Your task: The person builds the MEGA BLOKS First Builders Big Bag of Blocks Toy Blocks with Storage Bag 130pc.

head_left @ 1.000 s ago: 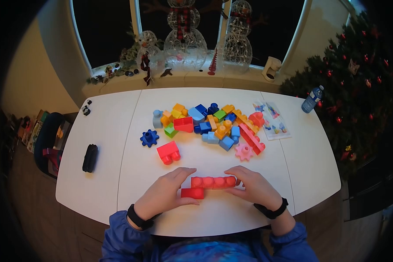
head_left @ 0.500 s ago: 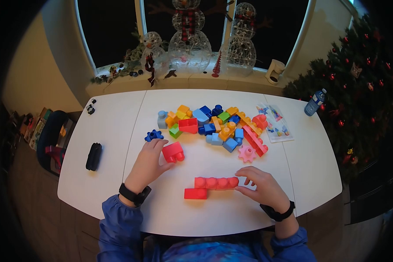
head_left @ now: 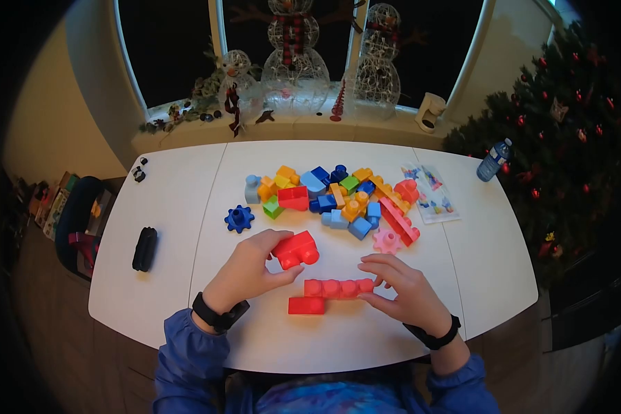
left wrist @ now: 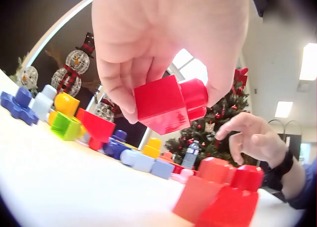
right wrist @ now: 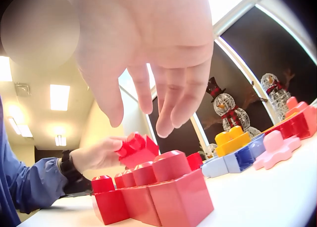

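My left hand (head_left: 245, 271) pinches a red toy building block (head_left: 295, 250) between thumb and fingers, lifted above the white table. In the left wrist view the block's studs point toward the thumb. Just below it lies a row of coral-red blocks (head_left: 338, 288) with rounded studs on top. A small red block (head_left: 306, 306) sits against the row's near left side. My right hand (head_left: 408, 295) hovers at the row's right end. Seen from the right wrist, its fingers (right wrist: 168, 98) hang loosely above the row and grip nothing.
A pile of mixed blocks (head_left: 331, 200) spreads across the table's far middle. Near it lie a blue gear (head_left: 239, 219), a pink gear (head_left: 387, 241) and a printed sheet (head_left: 431, 193). A water bottle (head_left: 494, 160) stands far right; a black case (head_left: 144, 249) lies left.
My left hand left the coral-red row, reached to the red block lying at the upper left, and brought it back up and rightward. The right hand has stayed by the row's right end.
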{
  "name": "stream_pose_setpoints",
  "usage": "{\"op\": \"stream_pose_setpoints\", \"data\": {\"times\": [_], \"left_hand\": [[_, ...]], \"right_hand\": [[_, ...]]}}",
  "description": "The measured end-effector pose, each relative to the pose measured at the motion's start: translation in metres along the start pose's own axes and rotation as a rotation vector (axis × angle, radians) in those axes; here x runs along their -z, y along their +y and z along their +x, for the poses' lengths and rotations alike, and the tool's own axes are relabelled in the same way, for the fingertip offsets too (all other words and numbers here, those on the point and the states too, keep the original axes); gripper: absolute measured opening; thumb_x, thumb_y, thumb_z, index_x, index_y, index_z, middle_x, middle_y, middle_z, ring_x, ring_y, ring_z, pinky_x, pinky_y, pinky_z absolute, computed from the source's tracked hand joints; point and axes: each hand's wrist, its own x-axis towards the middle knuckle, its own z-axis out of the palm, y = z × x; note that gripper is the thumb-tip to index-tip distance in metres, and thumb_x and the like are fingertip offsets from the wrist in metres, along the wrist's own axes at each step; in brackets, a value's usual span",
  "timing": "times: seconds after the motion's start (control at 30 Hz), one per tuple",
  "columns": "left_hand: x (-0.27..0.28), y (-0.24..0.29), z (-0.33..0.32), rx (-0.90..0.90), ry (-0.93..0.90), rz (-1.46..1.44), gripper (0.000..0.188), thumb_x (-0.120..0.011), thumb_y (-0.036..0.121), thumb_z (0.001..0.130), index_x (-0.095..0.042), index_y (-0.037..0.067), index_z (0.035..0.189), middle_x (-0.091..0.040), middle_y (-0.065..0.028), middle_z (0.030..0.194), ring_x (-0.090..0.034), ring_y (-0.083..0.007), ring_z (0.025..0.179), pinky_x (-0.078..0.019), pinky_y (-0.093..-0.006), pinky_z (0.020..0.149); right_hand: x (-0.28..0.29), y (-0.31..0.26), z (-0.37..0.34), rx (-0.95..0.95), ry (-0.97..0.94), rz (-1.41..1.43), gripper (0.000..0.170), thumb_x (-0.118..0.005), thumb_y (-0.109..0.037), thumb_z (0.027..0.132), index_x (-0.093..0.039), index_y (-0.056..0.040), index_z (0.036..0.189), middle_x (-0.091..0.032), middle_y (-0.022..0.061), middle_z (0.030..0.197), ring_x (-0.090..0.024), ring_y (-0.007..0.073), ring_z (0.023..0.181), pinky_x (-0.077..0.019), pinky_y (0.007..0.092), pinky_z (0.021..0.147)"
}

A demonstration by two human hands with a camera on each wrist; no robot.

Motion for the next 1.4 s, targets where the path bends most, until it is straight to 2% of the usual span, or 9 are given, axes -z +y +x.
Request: {"op": "stream_pose_setpoints", "data": {"times": [0.07,0.13,0.33,0.53,0.73,0.83,0.93,1.1,1.4], "left_hand": [[-0.005,0.015,-0.001,-0.056,-0.034,-0.076,0.060,-0.086,0.030,0.082,-0.067,-0.002,0.129,-0.073,-0.0188,0.111,-0.070,-0.0292,0.091,-0.0570,-0.0350,0.080],[-0.012,0.025,-0.001,-0.083,-0.071,-0.111,0.060,-0.085,0.034,0.083,-0.067,-0.003,0.127,-0.072,-0.0207,0.110,-0.071,-0.0336,0.093,-0.0579,-0.0373,0.083],[-0.017,0.035,-0.005,-0.079,-0.157,-0.162,0.061,-0.085,0.032,0.084,-0.066,-0.001,0.131,-0.072,-0.0196,0.113,-0.070,-0.0322,0.096,-0.0569,-0.0371,0.087],[-0.015,0.032,-0.014,-0.149,-0.174,-0.057,0.080,-0.090,0.040,0.079,-0.059,0.002,0.142,-0.065,-0.0188,0.132,-0.061,-0.0370,0.116,-0.0493,-0.0423,0.104],[-0.032,0.015,-0.029,-0.144,-0.260,0.084,0.083,-0.091,0.041,0.077,-0.058,0.003,0.143,-0.064,-0.0176,0.133,-0.059,-0.0374,0.117,-0.0491,-0.0437,0.105],[-0.039,0.017,-0.028,-0.138,-0.280,0.064,0.079,-0.091,0.038,0.078,-0.059,0.003,0.142,-0.065,-0.0168,0.130,-0.060,-0.0366,0.115,-0.0509,-0.0426,0.103],[-0.040,0.018,-0.029,-0.141,-0.276,0.046,0.074,-0.090,0.032,0.079,-0.060,0.004,0.140,-0.066,-0.0158,0.125,-0.062,-0.0357,0.113,-0.0526,-0.0419,0.100],[-0.039,0.018,-0.030,-0.138,-0.266,0.042,0.069,-0.089,0.025,0.080,-0.060,0.004,0.139,-0.066,-0.0152,0.121,-0.063,-0.0354,0.111,-0.0536,-0.0418,0.098],[-0.039,0.019,-0.030,-0.134,-0.271,0.025,0.069,-0.089,0.028,0.081,-0.060,0.005,0.139,-0.066,-0.0161,0.123,-0.063,-0.0356,0.111,-0.0538,-0.0417,0.098]], "right_hand": [[-0.008,-0.006,0.007,0.092,0.039,-0.031,0.043,-0.086,-0.020,0.085,-0.068,-0.0085,0.123,-0.068,0.0093,0.124,-0.072,0.0220,0.081,-0.0587,0.0322,0.069],[-0.015,-0.010,0.013,0.203,0.088,-0.063,0.044,-0.086,-0.019,0.084,-0.068,-0.0088,0.123,-0.067,0.0094,0.122,-0.072,0.0221,0.080,-0.0585,0.0326,0.068],[-0.022,-0.007,0.018,0.320,0.115,-0.169,0.038,-0.085,-0.018,0.082,-0.069,-0.0076,0.115,-0.065,0.0075,0.097,-0.069,0.0212,0.075,-0.0554,0.0350,0.063],[-0.001,-0.018,0.007,0.144,0.061,-0.070,0.027,-0.083,-0.015,0.080,-0.068,-0.0094,0.102,-0.065,0.0036,0.081,-0.068,0.0225,0.069,-0.0533,0.0333,0.060],[0.004,-0.005,-0.010,0.054,-0.183,0.042,0.026,-0.084,-0.015,0.079,-0.070,-0.0082,0.100,-0.068,0.0055,0.080,-0.066,0.0216,0.064,-0.0532,0.0309,0.058],[-0.013,0.005,-0.014,0.092,-0.239,-0.122,0.022,-0.082,-0.018,0.083,-0.068,-0.0089,0.098,-0.070,0.0079,0.082,-0.068,0.0273,0.067,-0.0547,0.0352,0.060],[-0.027,0.006,-0.016,0.088,-0.216,-0.164,0.023,-0.081,-0.021,0.085,-0.067,-0.0093,0.099,-0.071,0.0096,0.084,-0.069,0.0306,0.069,-0.0553,0.0384,0.063],[-0.029,0.004,-0.014,0.054,-0.214,-0.203,0.028,-0.083,-0.023,0.085,-0.065,-0.0105,0.103,-0.071,0.0096,0.084,-0.070,0.0292,0.070,-0.0553,0.0387,0.062],[-0.028,0.004,-0.012,0.068,-0.135,-0.154,0.033,-0.086,-0.024,0.084,-0.066,-0.0108,0.107,-0.071,0.0076,0.083,-0.069,0.0247,0.068,-0.0544,0.0342,0.061]]}}
